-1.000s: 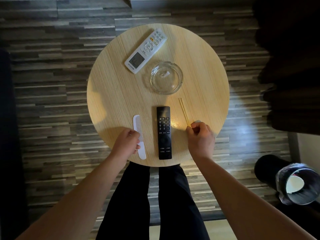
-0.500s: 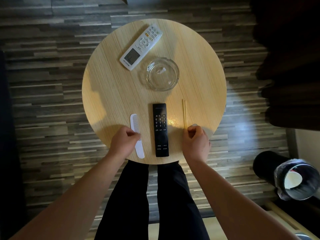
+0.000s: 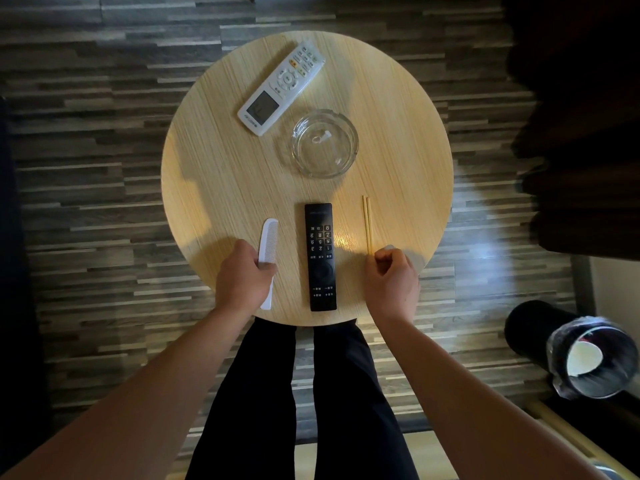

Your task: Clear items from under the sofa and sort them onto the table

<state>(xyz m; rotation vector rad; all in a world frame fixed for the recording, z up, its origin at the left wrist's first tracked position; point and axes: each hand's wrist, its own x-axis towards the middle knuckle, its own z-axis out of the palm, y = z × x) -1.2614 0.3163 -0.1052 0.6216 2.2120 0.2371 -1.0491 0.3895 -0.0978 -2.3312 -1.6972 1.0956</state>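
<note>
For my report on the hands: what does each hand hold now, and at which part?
The left hand grips the white comb at its middle. The right hand pinches the chopsticks at their near end.

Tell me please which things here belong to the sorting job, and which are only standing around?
Part of the job:
white comb, held by the left hand
chopsticks, pinched by the right hand
black remote
white remote
glass ashtray
round table

Just lying about:
waste bin on the floor
</note>
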